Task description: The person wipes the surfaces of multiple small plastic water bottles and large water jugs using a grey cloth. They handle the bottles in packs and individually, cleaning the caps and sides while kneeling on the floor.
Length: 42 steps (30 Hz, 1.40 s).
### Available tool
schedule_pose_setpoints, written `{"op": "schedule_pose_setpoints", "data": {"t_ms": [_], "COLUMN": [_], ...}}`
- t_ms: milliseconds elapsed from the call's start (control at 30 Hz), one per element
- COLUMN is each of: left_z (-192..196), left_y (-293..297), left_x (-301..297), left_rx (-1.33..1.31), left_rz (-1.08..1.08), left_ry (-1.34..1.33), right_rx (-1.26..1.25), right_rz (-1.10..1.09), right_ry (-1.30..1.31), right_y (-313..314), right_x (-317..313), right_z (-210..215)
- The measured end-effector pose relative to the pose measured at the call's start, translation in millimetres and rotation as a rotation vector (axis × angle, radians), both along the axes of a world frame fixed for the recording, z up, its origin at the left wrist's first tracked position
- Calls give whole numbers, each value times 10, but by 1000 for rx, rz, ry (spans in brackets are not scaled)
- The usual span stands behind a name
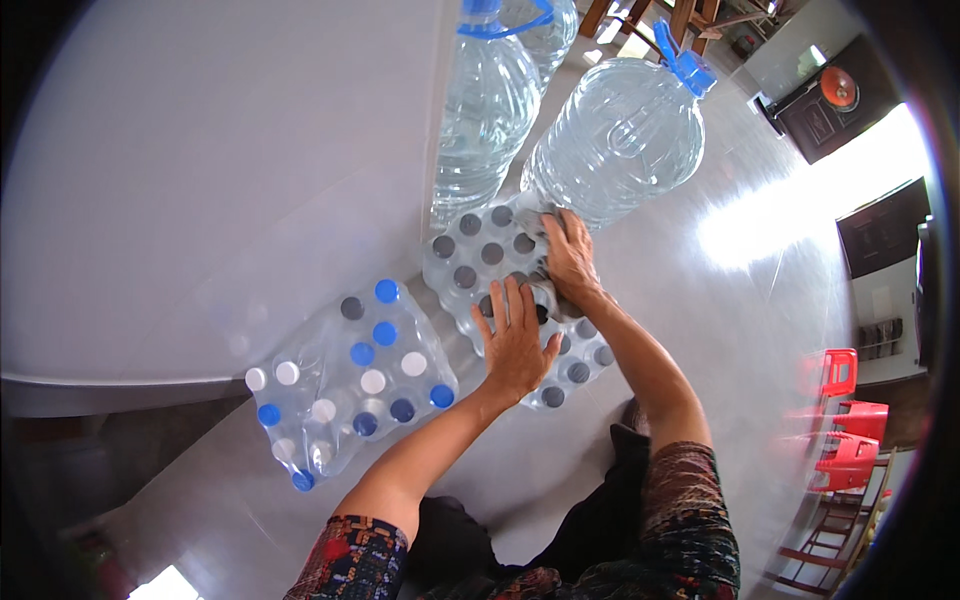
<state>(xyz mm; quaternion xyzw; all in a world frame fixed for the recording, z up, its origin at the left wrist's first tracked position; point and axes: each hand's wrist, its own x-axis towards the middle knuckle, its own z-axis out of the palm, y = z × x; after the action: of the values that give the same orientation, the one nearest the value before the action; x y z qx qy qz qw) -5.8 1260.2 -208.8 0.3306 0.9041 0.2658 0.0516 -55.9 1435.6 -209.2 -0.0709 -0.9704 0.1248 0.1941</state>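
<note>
Red plastic stools (pixel 850 462) stand at the right near a wooden frame with rungs (pixel 812 558) — glare brightens the grey floor (pixel 725 340) — and a broad pale panel (pixel 230 180) fills the upper left.

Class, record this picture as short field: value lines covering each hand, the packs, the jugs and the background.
Left hand: spread on the dark-capped pack
Right hand: at that pack's right side; grip unclear
Mixed-cap pack: left of the dark-capped pack; blue, white and dark caps
Jugs: at least three, clear, beyond the dark-capped pack
Background: red seats at far right
</note>
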Motion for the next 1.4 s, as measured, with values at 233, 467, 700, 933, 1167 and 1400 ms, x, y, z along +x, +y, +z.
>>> {"op": "schedule_pose_setpoints", "data": {"t_ms": [233, 467, 700, 933, 1167, 1400], "left_z": [-124, -209, -49, 13, 133, 73], "left_y": [17, 68, 134, 293, 359, 387], "left_x": [54, 47, 73, 138, 106, 101], "left_rx": [9, 168, 28, -8, -353, -389], "left_rz": [38, -165, -11, 147, 52, 56], "left_ry": [191, 267, 267, 228, 148, 164], "right_rx": [-122, 32, 69, -175, -1198, -1040], "right_rz": [674, 673, 665, 776, 394, 664], "right_ry": [120, 149, 184, 62, -241, -142], "right_y": [-747, -592, 82, 664, 980, 1046], "right_x": [-709, -844, -514, 256, 573, -330], "right_z": [23, -108, -82, -39, -446, -980]}}
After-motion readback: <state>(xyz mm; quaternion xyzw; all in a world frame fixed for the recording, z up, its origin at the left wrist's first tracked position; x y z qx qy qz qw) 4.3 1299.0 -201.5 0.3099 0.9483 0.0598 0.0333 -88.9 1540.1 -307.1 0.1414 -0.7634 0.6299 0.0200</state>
